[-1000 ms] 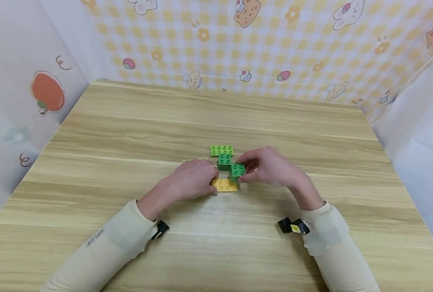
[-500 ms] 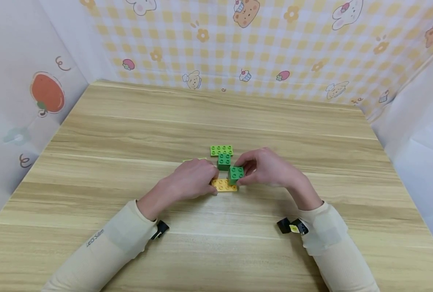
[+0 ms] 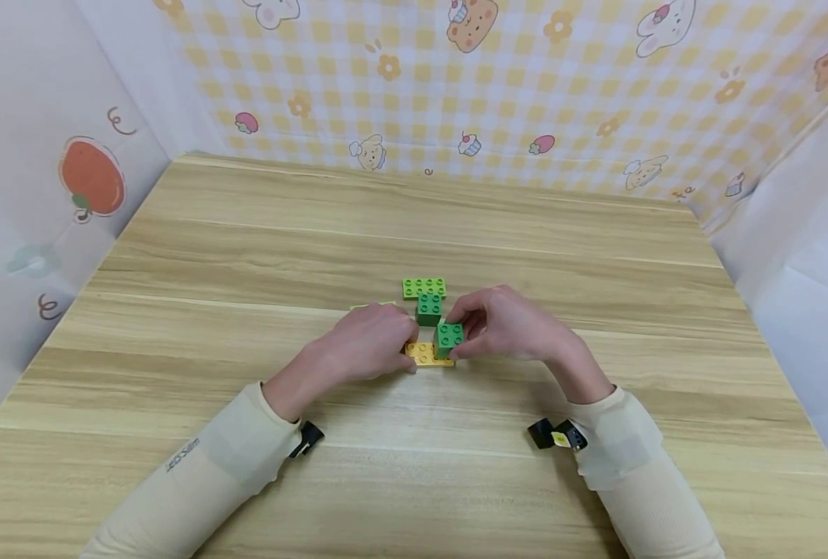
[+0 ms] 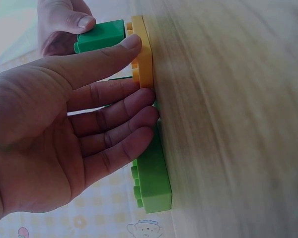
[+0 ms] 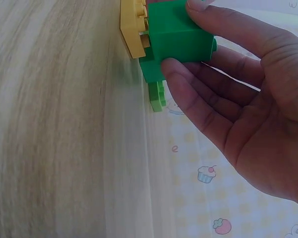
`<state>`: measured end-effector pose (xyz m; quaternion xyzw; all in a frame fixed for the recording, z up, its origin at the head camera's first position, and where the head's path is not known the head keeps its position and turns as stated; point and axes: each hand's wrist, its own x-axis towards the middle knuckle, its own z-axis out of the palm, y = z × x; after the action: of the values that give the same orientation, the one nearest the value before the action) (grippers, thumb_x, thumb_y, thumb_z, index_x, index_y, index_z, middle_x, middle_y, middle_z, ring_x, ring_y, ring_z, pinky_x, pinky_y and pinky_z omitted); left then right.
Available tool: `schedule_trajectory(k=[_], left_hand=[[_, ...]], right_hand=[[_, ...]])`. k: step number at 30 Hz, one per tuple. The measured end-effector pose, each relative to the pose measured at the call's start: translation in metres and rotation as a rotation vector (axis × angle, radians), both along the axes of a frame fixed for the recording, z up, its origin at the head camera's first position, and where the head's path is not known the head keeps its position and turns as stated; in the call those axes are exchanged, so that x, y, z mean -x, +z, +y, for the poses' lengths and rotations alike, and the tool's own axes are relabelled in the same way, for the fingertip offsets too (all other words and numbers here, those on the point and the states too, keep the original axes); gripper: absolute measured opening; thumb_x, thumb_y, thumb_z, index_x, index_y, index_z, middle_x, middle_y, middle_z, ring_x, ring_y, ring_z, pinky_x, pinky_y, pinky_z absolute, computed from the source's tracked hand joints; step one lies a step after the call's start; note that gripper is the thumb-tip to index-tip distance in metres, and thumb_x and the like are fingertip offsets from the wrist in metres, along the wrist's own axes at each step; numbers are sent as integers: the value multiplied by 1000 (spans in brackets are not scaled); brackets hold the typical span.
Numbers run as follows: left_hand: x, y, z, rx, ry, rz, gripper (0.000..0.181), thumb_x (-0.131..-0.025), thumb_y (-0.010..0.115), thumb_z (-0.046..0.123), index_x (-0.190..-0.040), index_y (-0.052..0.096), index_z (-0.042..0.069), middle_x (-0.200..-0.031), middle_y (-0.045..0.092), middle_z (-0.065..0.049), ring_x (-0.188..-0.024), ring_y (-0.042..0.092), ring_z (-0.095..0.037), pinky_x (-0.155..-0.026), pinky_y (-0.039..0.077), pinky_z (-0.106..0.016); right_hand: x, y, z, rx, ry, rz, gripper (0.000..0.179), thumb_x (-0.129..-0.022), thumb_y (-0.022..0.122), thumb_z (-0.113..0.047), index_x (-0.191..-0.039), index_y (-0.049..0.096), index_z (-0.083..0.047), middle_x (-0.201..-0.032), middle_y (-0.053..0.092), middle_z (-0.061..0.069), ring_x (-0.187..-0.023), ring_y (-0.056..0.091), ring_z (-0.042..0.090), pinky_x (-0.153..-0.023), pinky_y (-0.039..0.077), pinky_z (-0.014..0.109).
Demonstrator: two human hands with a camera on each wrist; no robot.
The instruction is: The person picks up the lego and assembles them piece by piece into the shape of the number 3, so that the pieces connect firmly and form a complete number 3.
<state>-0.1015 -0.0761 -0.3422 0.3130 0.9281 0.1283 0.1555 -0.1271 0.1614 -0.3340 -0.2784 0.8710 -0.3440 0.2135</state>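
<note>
On the wooden table (image 3: pixel 414 481), nearest the person, the left hand (image 3: pixel 368 341) lays straight fingers against the yellow plate (image 3: pixel 424 355), steadying it. The right hand (image 3: pixel 507 322) pinches a green block (image 3: pixel 449 337) over the plate's end. Behind sit a second green block (image 3: pixel 429 307) and a light green brick (image 3: pixel 424 286).

A pale wooden table (image 3: pixel 260 233) is carrying everything here. Sitting flat on it near the middle is a yellow plate (image 3: pixel 424 355), and just behind that a light green brick (image 3: pixel 424 286) is lying on the boards. Both sleeves (image 3: pixel 197 473) are resting on the near edge.
</note>
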Motion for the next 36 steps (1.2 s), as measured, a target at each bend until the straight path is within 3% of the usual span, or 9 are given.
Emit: schedule_trajectory(k=[18,36], left_hand=[[0,0,1,-1,0,-12,29,-87,88,31,-77,67,15,-69,53,5,-65,44,-13,-56,36,-28],[-1,2,1,-4,2,-10,31,-87,88,32,-77,64,15,-69,48,5,-65,42,-13,-56,33,-27]], right_hand=[[-1,-4,-3,33,27,-15,29,-79,92,-9,-104,76,-6,-92,75,1,-81,70,10,-76,60,26],[1,-9,-3,75,52,-51,28,-82,90,-8,-105,75,-6,-97,74,4,-85,70,14,-77,61,27]])
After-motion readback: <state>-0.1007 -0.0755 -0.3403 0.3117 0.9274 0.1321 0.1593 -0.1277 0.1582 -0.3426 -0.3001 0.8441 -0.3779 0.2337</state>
